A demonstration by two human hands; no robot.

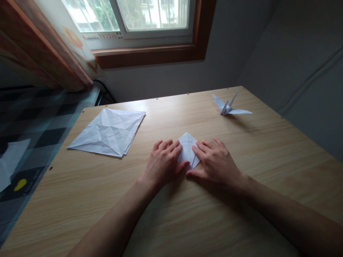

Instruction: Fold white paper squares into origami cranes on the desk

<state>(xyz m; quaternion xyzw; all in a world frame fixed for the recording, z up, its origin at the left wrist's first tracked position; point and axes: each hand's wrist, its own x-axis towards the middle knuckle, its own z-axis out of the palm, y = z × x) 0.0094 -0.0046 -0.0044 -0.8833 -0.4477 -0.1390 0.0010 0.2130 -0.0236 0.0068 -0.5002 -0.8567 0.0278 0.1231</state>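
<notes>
A small folded white paper (187,148), diamond-shaped with crease lines, lies on the wooden table between my two hands. My left hand (164,160) holds its left side, fingertips on the edge and thumb across the lower part. On the opposite side, my right hand (215,159) has its fingertips on the right edge, while its thumb reaches the bottom corner. Both hands hold the paper down against the tabletop, and parts of its side edges are hidden under the fingers.
Creased white paper sheets (115,130) lie stacked at the table's left. A folded paper crane (227,107) stands at the back right. Left of the table (160,221) is a checked cloth (50,135) with white paper (16,157) on it. A window and curtain (50,46) are behind.
</notes>
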